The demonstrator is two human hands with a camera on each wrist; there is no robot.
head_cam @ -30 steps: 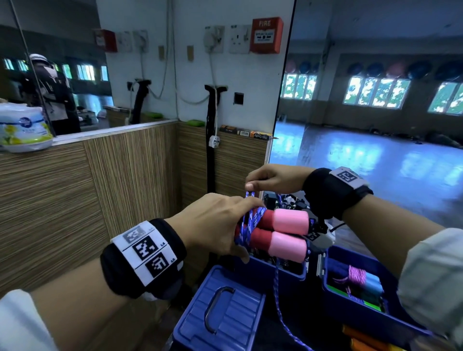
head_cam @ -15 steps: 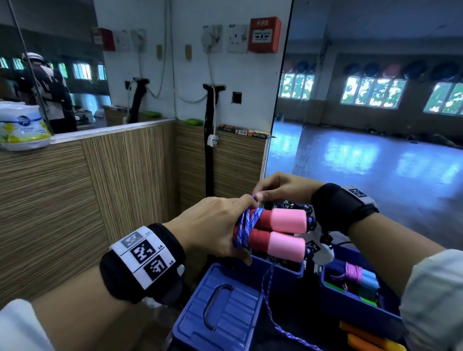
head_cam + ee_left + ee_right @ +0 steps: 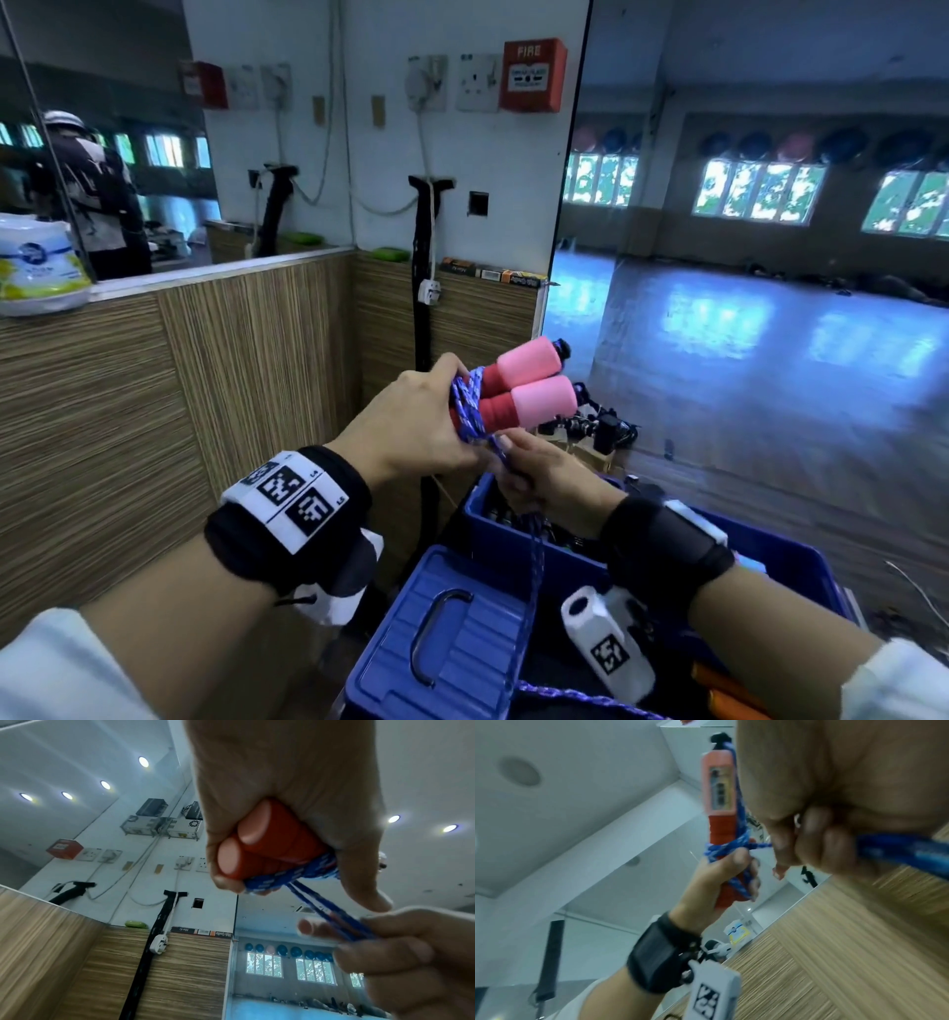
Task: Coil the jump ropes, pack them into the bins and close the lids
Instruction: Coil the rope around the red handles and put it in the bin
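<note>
My left hand [image 3: 411, 421] grips the two red-and-pink jump rope handles [image 3: 524, 390] held side by side, tilted up to the right. Several turns of blue rope [image 3: 467, 411] are wound round the handles. My right hand [image 3: 539, 478], just below them, holds the doubled free rope [image 3: 334, 914] in curled fingers, pulled taut from the wraps. The slack rope [image 3: 534, 575] hangs down past the open blue bin [image 3: 513, 545]. In the left wrist view the handle ends [image 3: 246, 843] poke out of my fist. In the right wrist view the handles [image 3: 721, 801] stand upright with the rope wraps [image 3: 729, 846].
A blue lid with a metal handle [image 3: 447, 637] lies below my hands. A second blue bin [image 3: 801, 570] sits to the right, with orange handles [image 3: 719, 683] beside it. A wood-panelled wall [image 3: 154, 411] is close on the left. A mirror [image 3: 770, 257] stands ahead.
My right hand has gone from above the handles to below them, carrying the rope round. The handles have tilted upward and risen in my left hand.
</note>
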